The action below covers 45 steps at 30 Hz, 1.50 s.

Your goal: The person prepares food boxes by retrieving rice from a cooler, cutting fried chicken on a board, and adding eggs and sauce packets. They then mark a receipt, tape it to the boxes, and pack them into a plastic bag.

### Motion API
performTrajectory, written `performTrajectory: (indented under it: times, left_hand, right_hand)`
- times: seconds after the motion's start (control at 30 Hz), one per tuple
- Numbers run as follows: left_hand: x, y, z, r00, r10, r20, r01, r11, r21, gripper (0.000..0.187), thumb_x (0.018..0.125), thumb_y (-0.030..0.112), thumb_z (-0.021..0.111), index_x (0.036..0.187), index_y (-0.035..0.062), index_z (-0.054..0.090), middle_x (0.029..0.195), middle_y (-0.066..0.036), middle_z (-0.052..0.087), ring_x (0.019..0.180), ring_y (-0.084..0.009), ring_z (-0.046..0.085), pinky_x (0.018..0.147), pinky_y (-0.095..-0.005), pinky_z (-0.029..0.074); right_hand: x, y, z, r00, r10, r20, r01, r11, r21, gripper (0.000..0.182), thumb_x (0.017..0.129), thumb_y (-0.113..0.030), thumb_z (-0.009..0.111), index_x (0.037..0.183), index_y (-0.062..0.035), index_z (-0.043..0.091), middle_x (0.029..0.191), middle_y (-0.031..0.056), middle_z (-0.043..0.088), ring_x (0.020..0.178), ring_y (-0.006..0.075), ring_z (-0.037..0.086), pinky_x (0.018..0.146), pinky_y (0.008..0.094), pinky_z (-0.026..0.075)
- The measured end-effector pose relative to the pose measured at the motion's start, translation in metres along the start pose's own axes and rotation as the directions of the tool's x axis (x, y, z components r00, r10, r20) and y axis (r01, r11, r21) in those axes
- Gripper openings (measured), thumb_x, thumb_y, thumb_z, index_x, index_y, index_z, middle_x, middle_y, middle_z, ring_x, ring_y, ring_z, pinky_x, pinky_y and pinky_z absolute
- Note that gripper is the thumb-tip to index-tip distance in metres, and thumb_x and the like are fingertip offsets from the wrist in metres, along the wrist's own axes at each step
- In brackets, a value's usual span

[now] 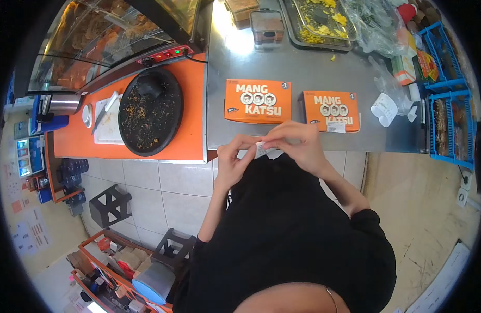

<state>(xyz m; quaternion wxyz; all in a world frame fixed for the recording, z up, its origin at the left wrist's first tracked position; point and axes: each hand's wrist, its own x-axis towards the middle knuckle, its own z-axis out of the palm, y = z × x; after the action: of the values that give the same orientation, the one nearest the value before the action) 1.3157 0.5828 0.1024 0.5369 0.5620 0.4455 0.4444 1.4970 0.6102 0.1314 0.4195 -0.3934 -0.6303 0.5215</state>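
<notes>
Both hands meet at the front edge of the steel counter [219, 133], in front of my body. My left hand [238, 156] pinches one side of a small white printed paper [260, 151]. On its other side my right hand [300, 143] has closed fingers at the paper's top edge. Just beyond the hands stands an orange Mang Katsu box [257, 112]. A second orange box [331, 107], to the right, bears a white label [336, 127] at its lower edge.
A round black tray [152, 120] with crumbs lies on the orange counter [191, 104], below a glass food warmer [105, 41]. Behind the boxes are a clear container [267, 26] and a tray with yellow food [324, 44]. Blue baskets [449, 125] stand at right.
</notes>
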Motion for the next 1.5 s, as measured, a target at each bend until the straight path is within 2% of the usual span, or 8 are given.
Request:
performTrajectory:
  times: [0.17, 0.47, 0.67, 1.17, 1.23, 1.33, 1.4, 1.5]
  left_hand:
    - [-0.009, -0.009, -0.011, 0.994, -0.029, -0.106, 0.032, 0.999, 0.032, 0.004, 0.080, 0.000, 0.057, 0.082, -0.0036, 0.057, 0.078, -0.008, 0.066, 0.068, -0.0061, 0.058, 0.062, -0.0189, 0.041]
    - [-0.009, -0.024, -0.027, 0.986, -0.152, -0.067, 0.132, 0.961, -0.242, 0.003, 0.082, -0.002, 0.055, 0.080, -0.0040, 0.056, 0.078, -0.007, 0.066, 0.073, -0.0045, 0.058, 0.065, -0.0174, 0.042]
    - [-0.007, -0.017, -0.041, 0.996, 0.011, -0.089, 0.010, 0.973, 0.230, 0.010, 0.073, -0.005, 0.060, 0.082, -0.0024, 0.060, 0.082, -0.009, 0.067, 0.076, -0.0147, 0.066, 0.066, -0.0226, 0.048]
    - [0.014, -0.028, -0.056, 0.980, 0.096, -0.173, -0.053, 0.970, 0.239, 0.004, 0.073, -0.006, 0.059, 0.076, -0.0029, 0.059, 0.073, -0.007, 0.063, 0.078, -0.0141, 0.064, 0.066, -0.0249, 0.048]
    - [0.025, -0.032, -0.066, 0.953, -0.020, -0.302, 0.086, 0.974, 0.207, 0.021, 0.074, -0.005, 0.059, 0.094, -0.0024, 0.054, 0.088, -0.011, 0.059, 0.086, -0.0153, 0.060, 0.073, -0.0277, 0.049]
    - [0.051, -0.033, -0.058, 0.830, 0.188, -0.525, -0.201, 0.979, 0.033, 0.049, 0.074, -0.001, 0.062, 0.117, -0.0026, 0.038, 0.110, -0.016, 0.049, 0.093, -0.0212, 0.057, 0.080, -0.0339, 0.048]
    - [0.052, -0.062, -0.057, 0.906, 0.424, -0.007, -0.311, 0.676, 0.668, 0.072, 0.071, 0.002, 0.066, 0.126, -0.0038, 0.021, 0.122, -0.020, 0.039, 0.098, -0.0296, 0.055, 0.084, -0.0365, 0.045]
    - [0.060, -0.090, -0.055, 0.956, 0.111, 0.270, -0.264, 0.724, 0.637, 0.074, 0.068, -0.001, 0.067, 0.126, -0.0036, 0.022, 0.132, -0.017, 0.024, 0.115, -0.0299, 0.044, 0.092, -0.0386, 0.041]
  right_hand:
    - [-0.005, 0.011, 0.033, 0.897, -0.400, -0.188, 0.299, 0.863, -0.407, 0.017, 0.066, 0.000, 0.069, 0.082, -0.0071, 0.066, 0.078, 0.0042, 0.064, 0.072, 0.0197, 0.061, 0.065, 0.0280, 0.048]
    - [-0.008, 0.029, 0.059, 0.928, -0.252, -0.273, 0.135, 0.914, -0.384, 0.015, 0.067, -0.007, 0.070, 0.081, -0.0093, 0.065, 0.081, -0.0010, 0.066, 0.087, 0.0181, 0.060, 0.089, 0.0382, 0.037]
    - [-0.002, 0.022, 0.062, 0.939, -0.203, -0.278, 0.068, 0.902, -0.427, 0.018, 0.064, -0.014, 0.072, 0.081, -0.0112, 0.066, 0.084, -0.0046, 0.064, 0.085, 0.0151, 0.055, 0.084, 0.0346, 0.036]
    - [0.003, 0.022, 0.054, 0.841, -0.436, -0.321, 0.244, 0.834, -0.495, 0.013, 0.067, -0.009, 0.070, 0.075, -0.0123, 0.060, 0.082, -0.0040, 0.063, 0.088, 0.0152, 0.055, 0.092, 0.0401, 0.032]
    - [-0.001, 0.027, 0.047, 0.833, -0.459, -0.310, 0.247, 0.809, -0.534, 0.014, 0.067, -0.008, 0.069, 0.076, -0.0122, 0.059, 0.081, -0.0033, 0.062, 0.085, 0.0150, 0.055, 0.092, 0.0411, 0.032]
    - [-0.009, 0.059, 0.036, 0.872, -0.447, -0.199, 0.218, 0.720, -0.659, 0.015, 0.068, -0.007, 0.068, 0.078, -0.0122, 0.058, 0.078, -0.0027, 0.059, 0.082, 0.0146, 0.055, 0.092, 0.0426, 0.031]
    - [-0.006, 0.083, 0.035, 0.917, -0.397, -0.022, 0.232, 0.578, -0.782, 0.013, 0.069, -0.010, 0.065, 0.079, -0.0123, 0.058, 0.075, -0.0028, 0.057, 0.080, 0.0137, 0.054, 0.091, 0.0443, 0.031]
    - [0.002, 0.098, 0.038, 0.919, -0.382, 0.099, 0.279, 0.451, -0.848, 0.011, 0.070, -0.011, 0.062, 0.080, -0.0125, 0.059, 0.075, -0.0031, 0.056, 0.082, 0.0130, 0.053, 0.090, 0.0441, 0.030]
